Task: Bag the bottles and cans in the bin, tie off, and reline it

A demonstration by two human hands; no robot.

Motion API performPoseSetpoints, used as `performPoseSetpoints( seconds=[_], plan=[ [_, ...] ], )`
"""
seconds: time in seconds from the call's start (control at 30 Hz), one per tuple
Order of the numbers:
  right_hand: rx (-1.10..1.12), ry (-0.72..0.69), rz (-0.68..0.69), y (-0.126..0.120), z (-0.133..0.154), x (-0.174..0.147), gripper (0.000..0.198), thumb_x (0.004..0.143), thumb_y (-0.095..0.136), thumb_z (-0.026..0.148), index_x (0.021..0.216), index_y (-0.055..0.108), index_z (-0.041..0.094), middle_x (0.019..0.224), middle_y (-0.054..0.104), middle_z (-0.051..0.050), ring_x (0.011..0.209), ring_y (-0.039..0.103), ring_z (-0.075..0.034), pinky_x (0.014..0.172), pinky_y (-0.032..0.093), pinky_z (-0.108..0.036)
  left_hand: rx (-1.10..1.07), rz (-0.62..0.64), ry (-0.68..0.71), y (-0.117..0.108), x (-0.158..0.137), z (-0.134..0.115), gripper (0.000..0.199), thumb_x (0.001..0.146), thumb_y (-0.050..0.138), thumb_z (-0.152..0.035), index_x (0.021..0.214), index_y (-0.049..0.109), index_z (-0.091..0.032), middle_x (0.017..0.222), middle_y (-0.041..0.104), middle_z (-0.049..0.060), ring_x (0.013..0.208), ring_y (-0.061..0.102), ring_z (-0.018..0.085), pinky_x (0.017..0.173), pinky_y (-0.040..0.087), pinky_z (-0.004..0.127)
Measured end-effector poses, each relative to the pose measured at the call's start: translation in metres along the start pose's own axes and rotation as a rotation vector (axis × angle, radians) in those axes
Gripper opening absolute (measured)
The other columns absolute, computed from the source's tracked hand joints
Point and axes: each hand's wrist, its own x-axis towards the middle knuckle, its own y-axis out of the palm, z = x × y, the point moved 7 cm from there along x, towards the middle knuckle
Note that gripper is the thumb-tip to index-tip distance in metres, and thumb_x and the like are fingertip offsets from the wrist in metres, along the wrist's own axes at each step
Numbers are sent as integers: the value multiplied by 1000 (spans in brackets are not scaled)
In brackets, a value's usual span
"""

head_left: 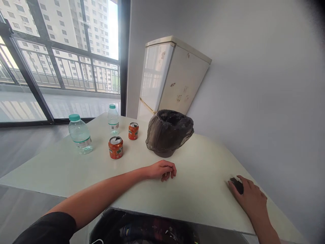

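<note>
My left hand [164,169] rests on the white table in front of the bin, its fingers loosely bent and a little apart, with nothing seen in them. At the table's right side my right hand [251,196] has thumb and fingers around a small dark thing [237,185]. It looks black and soft, but most of it is hidden and its kind is unclear. A small bin lined with a dark, see-through plastic bag [169,132] stands upright beyond my left hand. Two orange drink cans, a nearer one [116,148] and a farther one [133,131], stand opened left of it.
Two clear plastic bottles with green caps, one nearer [80,135] and one farther [113,120], stand upright on the table's [198,189] left part. Behind the table is a worn white fridge [180,78]. A grey wall borders the right; glass doors [61,67] lie left.
</note>
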Motion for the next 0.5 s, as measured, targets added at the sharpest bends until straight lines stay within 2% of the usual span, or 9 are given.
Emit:
performPoseSetpoints(
  seconds=[0.1, 0.17, 0.27, 0.33, 0.37, 0.43, 0.5],
  plan=[
    [57, -77, 8, 1, 0, -3, 69, 91, 32, 79, 119, 67, 26, 129, 70, -12, 117, 65, -39, 97, 50, -59, -18, 26, -28, 1, -1, 3, 20, 94, 50, -23, 89, 66, -14, 80, 63, 2, 57, 55, 9, 54, 45, 22],
    [77, -118, -55, -6, 2, -3, 65, 92, 35, 77, 115, 68, 25, 127, 71, -12, 115, 66, -40, 98, 50, -59, -10, 26, -45, -1, -1, 7, 18, 92, 51, -22, 87, 66, -14, 78, 63, 2, 55, 53, 9, 51, 42, 21],
    [117, -182, -326, -37, 16, -3, 54, 96, 41, 63, 112, 68, 19, 132, 68, -16, 123, 63, -39, 108, 46, -57, -28, 17, -54, -2, 1, 11, 18, 93, 52, -24, 87, 66, -14, 76, 62, 1, 52, 52, 8, 48, 40, 20],
    [184, -170, -502, -64, 35, -3, 44, 97, 44, 53, 106, 68, 17, 124, 71, -19, 121, 65, -38, 110, 45, -54, -46, 5, -56, -3, 2, 12, 19, 93, 53, -26, 86, 66, -13, 74, 62, 1, 50, 51, 8, 47, 40, 20],
    [237, -143, -547, -77, 48, -3, 41, 97, 44, 49, 102, 69, 17, 116, 73, -18, 115, 67, -37, 108, 46, -53, -50, 0, -58, -3, 3, 13, 19, 93, 53, -26, 86, 66, -13, 73, 62, 1, 49, 51, 8, 46, 40, 20],
    [398, -94, -508, -101, 88, 0, 38, 96, 46, 46, 89, 70, 18, 96, 74, -14, 99, 69, -33, 96, 51, -47, -51, -9, -60, -4, 4, 13, 20, 93, 54, -27, 87, 66, -12, 72, 61, 1, 49, 50, 8, 46, 40, 20],
    [655, -9, -298, -123, 141, -1, 36, 96, 52, 45, 77, 69, 20, 82, 72, -8, 81, 68, -25, 82, 51, -37, -51, -7, -61, -4, 4, 11, 20, 93, 55, -28, 87, 66, -12, 73, 62, 1, 49, 51, 8, 46, 40, 20]
  ],
)
